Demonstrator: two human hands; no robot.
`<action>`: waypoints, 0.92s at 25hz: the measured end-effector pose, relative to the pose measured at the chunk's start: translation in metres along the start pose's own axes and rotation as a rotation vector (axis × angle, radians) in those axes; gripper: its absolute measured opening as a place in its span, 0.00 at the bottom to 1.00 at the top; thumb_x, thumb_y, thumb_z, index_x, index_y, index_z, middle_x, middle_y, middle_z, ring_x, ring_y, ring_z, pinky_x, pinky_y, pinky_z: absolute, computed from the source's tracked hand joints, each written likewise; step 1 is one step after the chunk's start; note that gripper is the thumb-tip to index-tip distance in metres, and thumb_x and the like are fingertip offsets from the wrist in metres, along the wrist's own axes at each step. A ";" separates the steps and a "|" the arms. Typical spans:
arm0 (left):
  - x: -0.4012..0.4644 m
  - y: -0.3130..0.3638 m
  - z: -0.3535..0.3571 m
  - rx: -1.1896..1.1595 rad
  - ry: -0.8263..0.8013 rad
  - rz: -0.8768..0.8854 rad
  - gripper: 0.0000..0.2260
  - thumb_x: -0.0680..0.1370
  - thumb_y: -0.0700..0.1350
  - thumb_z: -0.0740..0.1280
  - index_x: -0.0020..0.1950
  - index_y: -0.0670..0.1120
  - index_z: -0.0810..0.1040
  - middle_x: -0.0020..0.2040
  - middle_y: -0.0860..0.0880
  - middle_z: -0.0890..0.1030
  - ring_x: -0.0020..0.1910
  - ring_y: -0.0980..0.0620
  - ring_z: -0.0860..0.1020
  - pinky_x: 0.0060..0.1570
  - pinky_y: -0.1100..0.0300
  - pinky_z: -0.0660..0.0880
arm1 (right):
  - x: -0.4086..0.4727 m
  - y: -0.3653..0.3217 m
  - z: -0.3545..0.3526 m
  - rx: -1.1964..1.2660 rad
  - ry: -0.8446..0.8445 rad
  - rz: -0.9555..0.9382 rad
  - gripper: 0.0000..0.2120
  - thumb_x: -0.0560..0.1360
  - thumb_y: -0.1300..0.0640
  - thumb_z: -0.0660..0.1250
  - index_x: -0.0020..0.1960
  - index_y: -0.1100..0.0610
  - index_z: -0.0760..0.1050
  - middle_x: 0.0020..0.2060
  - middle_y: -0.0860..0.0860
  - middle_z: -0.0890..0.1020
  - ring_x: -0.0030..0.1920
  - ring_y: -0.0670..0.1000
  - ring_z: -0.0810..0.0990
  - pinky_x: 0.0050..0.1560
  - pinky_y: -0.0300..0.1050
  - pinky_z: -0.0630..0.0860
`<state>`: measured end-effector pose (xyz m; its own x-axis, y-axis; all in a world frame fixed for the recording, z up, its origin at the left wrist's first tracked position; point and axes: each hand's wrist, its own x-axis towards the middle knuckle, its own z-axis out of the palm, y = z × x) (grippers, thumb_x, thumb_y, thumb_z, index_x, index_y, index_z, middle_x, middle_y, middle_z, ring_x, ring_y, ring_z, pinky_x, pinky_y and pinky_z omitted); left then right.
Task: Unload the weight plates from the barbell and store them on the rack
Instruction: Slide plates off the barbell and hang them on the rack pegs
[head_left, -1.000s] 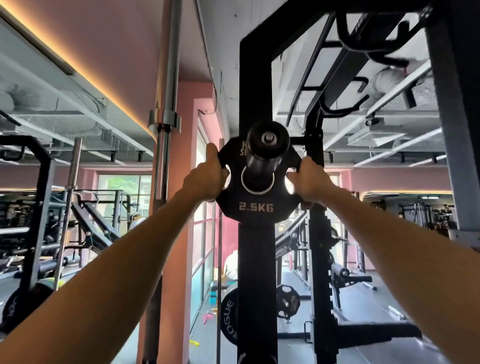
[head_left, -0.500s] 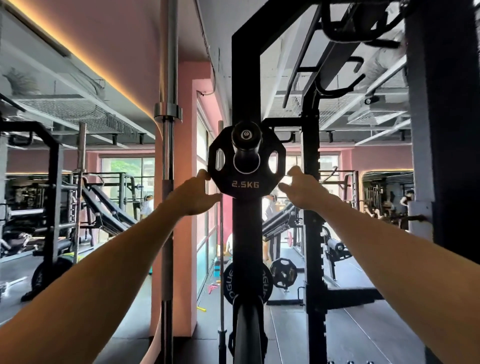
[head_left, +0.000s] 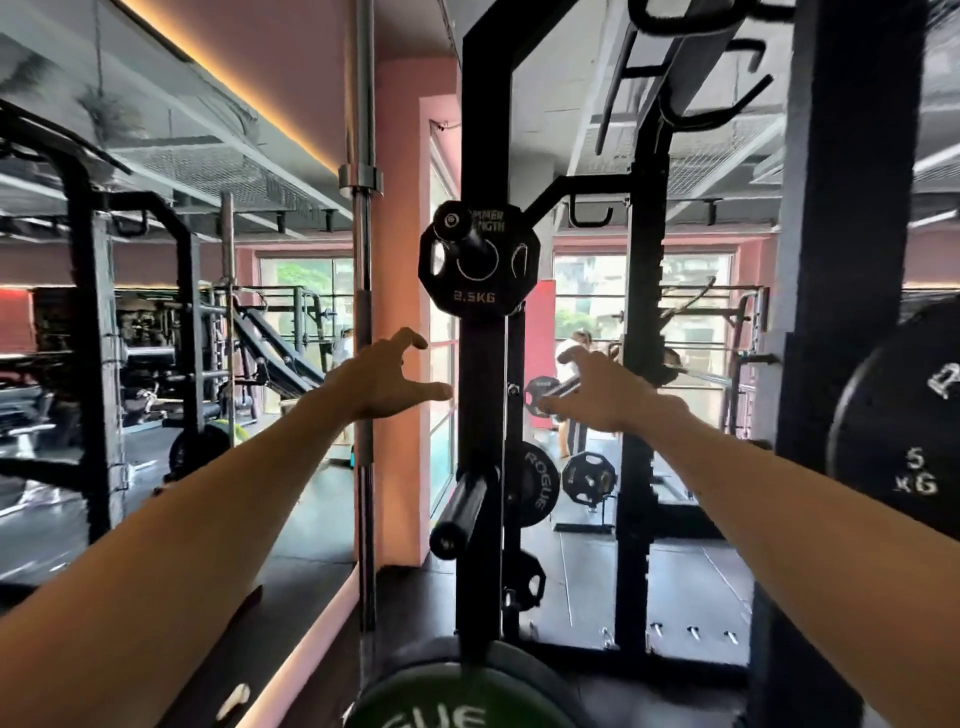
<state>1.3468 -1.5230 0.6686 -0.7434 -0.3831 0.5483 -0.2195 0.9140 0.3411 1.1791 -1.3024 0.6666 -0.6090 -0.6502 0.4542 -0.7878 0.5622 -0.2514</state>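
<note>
A pink pillar stands before bright windows and mirrors.

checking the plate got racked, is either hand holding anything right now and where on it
Nothing is held. The left hand and right hand are both open in the air below the 2.5 kg plate, which hangs on the rack peg.
</note>
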 end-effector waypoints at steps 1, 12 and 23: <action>-0.010 0.006 -0.003 -0.002 -0.003 -0.004 0.35 0.68 0.63 0.73 0.70 0.52 0.66 0.66 0.40 0.74 0.62 0.42 0.74 0.61 0.47 0.72 | -0.010 -0.002 -0.001 -0.017 -0.012 -0.009 0.39 0.69 0.37 0.69 0.73 0.52 0.59 0.66 0.55 0.72 0.62 0.57 0.75 0.61 0.56 0.73; -0.128 0.098 -0.040 0.015 -0.012 -0.016 0.37 0.65 0.67 0.73 0.69 0.54 0.65 0.62 0.43 0.75 0.56 0.46 0.75 0.53 0.53 0.72 | -0.143 -0.006 -0.072 -0.043 0.016 -0.052 0.40 0.69 0.36 0.69 0.74 0.49 0.57 0.70 0.54 0.65 0.66 0.58 0.72 0.65 0.56 0.69; -0.242 0.228 -0.030 -0.074 -0.035 0.074 0.39 0.65 0.66 0.74 0.70 0.52 0.65 0.67 0.43 0.71 0.61 0.46 0.72 0.54 0.54 0.70 | -0.312 0.047 -0.152 -0.038 -0.007 0.059 0.42 0.67 0.34 0.69 0.74 0.48 0.57 0.72 0.52 0.65 0.68 0.56 0.70 0.67 0.58 0.66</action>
<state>1.4959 -1.2256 0.6370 -0.7779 -0.3092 0.5471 -0.1174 0.9268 0.3569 1.3460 -0.9952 0.6432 -0.6549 -0.6189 0.4336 -0.7466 0.6187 -0.2446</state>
